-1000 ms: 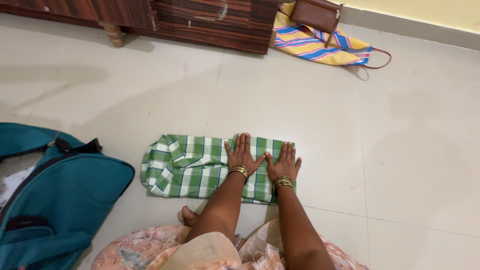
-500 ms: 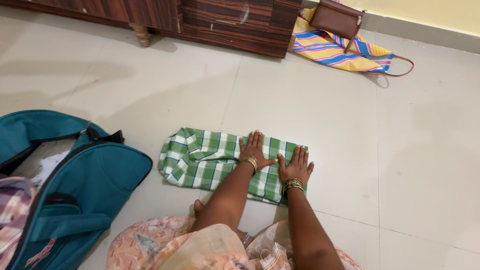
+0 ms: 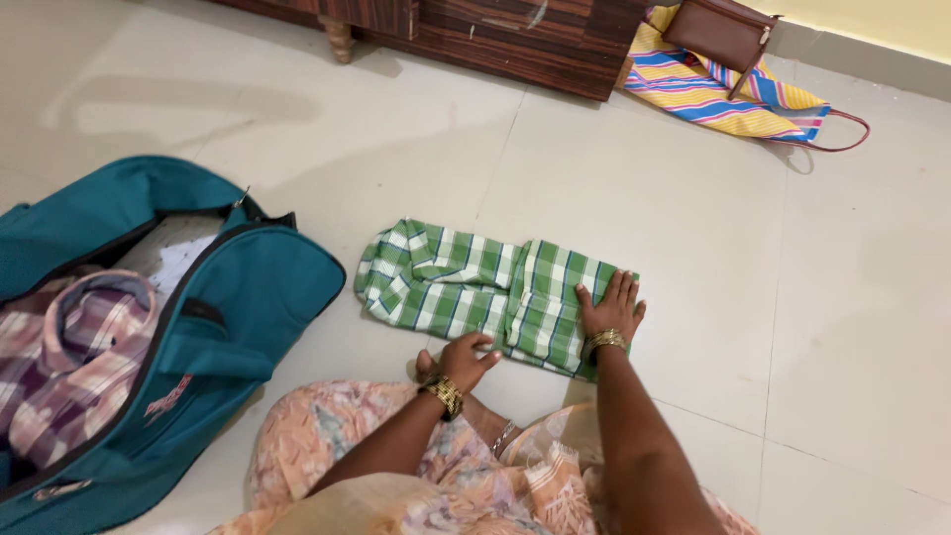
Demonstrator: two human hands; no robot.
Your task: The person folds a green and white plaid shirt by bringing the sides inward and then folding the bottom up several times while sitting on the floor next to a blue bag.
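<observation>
While my right hand [image 3: 611, 309] presses flat, fingers spread, on the right end of the folded green checked shirt [image 3: 485, 287], my left hand [image 3: 466, 359], loosely curled and holding nothing, touches its near edge; its long axis runs left–right on the tiled floor [image 3: 792, 297], right of the teal bag [image 3: 228, 297].

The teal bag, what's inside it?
The open teal bag holds a purple checked shirt and something white behind it. Anything deeper is hidden.

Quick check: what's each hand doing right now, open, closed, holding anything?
Left hand: fingers loosely curled at the near edge of the green checked shirt; grip cannot be told.
Right hand: open, pressed flat on the shirt.
</observation>
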